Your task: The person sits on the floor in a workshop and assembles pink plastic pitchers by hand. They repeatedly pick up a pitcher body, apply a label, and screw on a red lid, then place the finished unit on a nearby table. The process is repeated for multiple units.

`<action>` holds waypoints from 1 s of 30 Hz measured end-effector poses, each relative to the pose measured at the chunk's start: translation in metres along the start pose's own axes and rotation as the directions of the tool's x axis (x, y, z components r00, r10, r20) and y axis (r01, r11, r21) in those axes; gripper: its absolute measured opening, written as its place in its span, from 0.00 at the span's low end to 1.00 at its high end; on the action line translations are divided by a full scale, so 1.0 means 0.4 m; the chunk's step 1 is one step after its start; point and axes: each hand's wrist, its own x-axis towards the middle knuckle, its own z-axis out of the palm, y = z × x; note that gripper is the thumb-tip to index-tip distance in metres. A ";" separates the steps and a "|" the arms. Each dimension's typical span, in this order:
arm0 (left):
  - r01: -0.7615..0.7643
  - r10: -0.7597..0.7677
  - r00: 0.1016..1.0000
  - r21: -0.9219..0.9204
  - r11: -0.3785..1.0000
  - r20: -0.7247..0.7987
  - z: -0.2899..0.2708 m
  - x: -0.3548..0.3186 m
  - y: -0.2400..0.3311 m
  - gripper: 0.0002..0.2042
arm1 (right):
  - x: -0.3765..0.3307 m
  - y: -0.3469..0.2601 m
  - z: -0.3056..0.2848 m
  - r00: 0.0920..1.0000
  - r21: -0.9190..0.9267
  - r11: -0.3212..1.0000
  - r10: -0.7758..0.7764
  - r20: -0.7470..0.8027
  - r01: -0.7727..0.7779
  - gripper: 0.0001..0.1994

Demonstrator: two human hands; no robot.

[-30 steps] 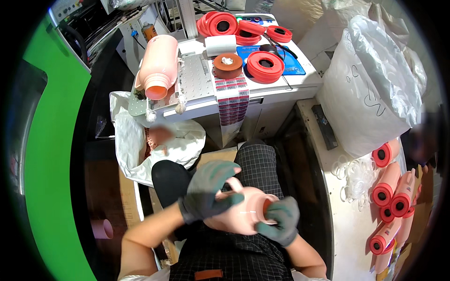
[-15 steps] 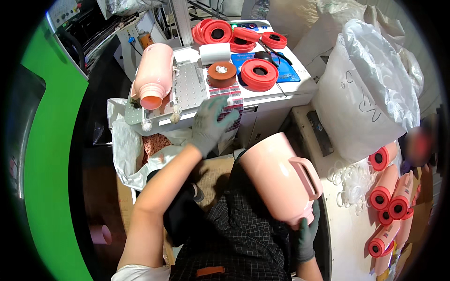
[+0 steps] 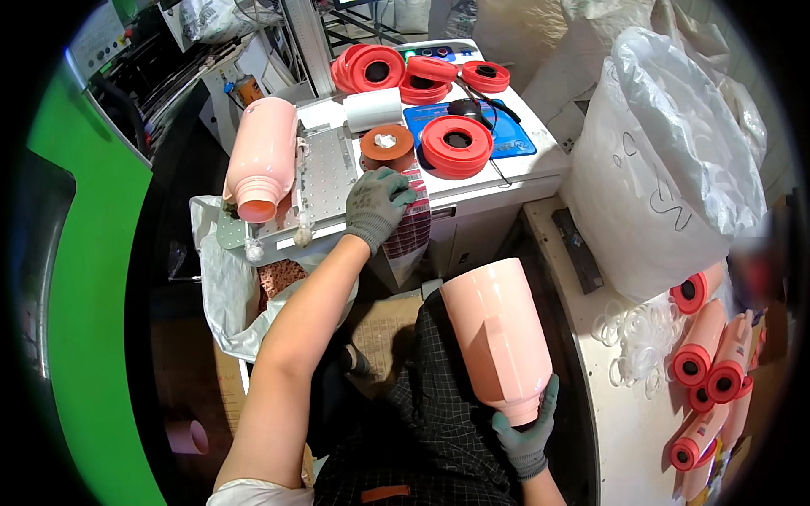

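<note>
My right hand (image 3: 525, 436) grips the pink jug (image 3: 499, 333) by its narrow neck. The jug lies tilted over my lap, its broad base up and away from me and its handle turned toward me. At the table's front edge, my left hand (image 3: 377, 205) has its fingers curled at a strip of printed labels (image 3: 411, 223), which hangs down over the edge; the fingertips are partly hidden. Just beyond that hand sits a brown roll (image 3: 386, 144). A second pink jug (image 3: 264, 156) lies on the perforated metal plate (image 3: 325, 181), its open mouth toward me.
Red ring-shaped lids (image 3: 456, 145) and a white roll (image 3: 373, 110) are on the table. A large white sack (image 3: 650, 177) stands at right, near clear rings (image 3: 645, 333) and several pink bottles (image 3: 699, 341). Below the plate is an open white bag (image 3: 221, 295).
My left hand has come down onto the label strip, its spread fingers now curled. My right hand has turned the jug, so its handle moved from the right side to the front.
</note>
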 end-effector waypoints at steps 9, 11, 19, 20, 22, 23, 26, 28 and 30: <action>-0.172 0.140 0.928 -0.065 0.983 -0.345 -0.048 -0.147 0.114 0.07 | -0.025 0.008 0.014 0.994 -0.146 0.985 -0.099 -0.037 0.092 0.57; 0.206 -0.324 0.946 -0.758 0.619 -0.008 -0.063 -0.258 0.182 0.06 | -0.021 -0.014 0.021 0.998 -0.095 0.994 -0.062 -0.026 0.060 0.56; 0.677 -0.091 0.733 -0.736 -0.003 0.674 -0.183 -0.350 0.294 0.05 | -0.029 -0.012 0.029 0.987 -0.163 0.974 -0.158 -0.001 0.155 0.59; 0.690 -0.074 0.722 -0.724 0.008 0.688 -0.183 -0.350 0.293 0.06 | -0.031 -0.013 0.032 0.985 -0.195 0.966 -0.172 0.001 0.169 0.59; 0.696 -0.099 0.715 -0.718 0.004 0.692 -0.189 -0.350 0.297 0.06 | -0.030 -0.020 0.037 0.980 -0.241 0.952 -0.197 0.000 0.191 0.58; 0.699 -0.112 0.710 -0.715 0.002 0.695 -0.190 -0.351 0.299 0.06 | -0.026 -0.028 0.041 0.978 -0.253 0.947 -0.206 -0.004 0.199 0.57; 0.702 -0.096 0.711 -0.711 0.035 0.697 -0.185 -0.353 0.292 0.07 | -0.032 -0.020 0.042 0.980 -0.271 0.944 -0.198 0.000 0.191 0.59; 0.719 -0.168 0.694 -0.686 0.110 0.700 -0.182 -0.356 0.306 0.07 | -0.038 -0.011 0.040 0.975 -0.308 0.928 -0.220 0.007 0.212 0.60; 0.721 -0.225 0.692 -0.641 0.264 0.686 -0.186 -0.357 0.303 0.09 | -0.041 -0.009 0.042 0.959 -0.369 0.890 -0.281 0.021 0.269 0.60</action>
